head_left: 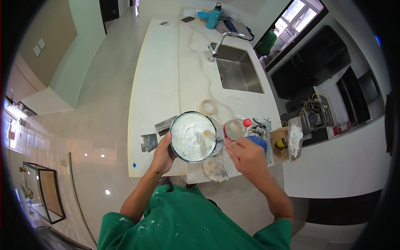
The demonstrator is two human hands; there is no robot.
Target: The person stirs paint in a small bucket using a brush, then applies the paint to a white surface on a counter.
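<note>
1. The tub (219,133) is just below the centre of the frame, over the near part of the bench (160,75). It is round with clear walls, and its mouth faces the camera. White paste (191,137) covers the inside.
2. The left hand (163,153) has its grip clamped on the tub's left side, thumb at the rim.
3. The right hand (248,159) is just right of the tub, fingers curled in. Something thin and blurred shows between fingertips and rim; whether the grip is clamped on it, I cannot tell.
4. Right of the tub lies a clear bottle (234,130) with a red cap (247,122). A blue thing (259,141) shows just behind the right hand.
5. Above the tub in the frame lies a tape roll (207,113).
6. To the tub's left are a grey strip (166,126) and a dark patch (148,143).
7. Below it, a crumpled wrap (215,169) sits at the bench's near edge.
8. In the upper right are the sink (241,73) and tap (212,52); at top centre, a blue flask (213,18) stands upright.
</note>
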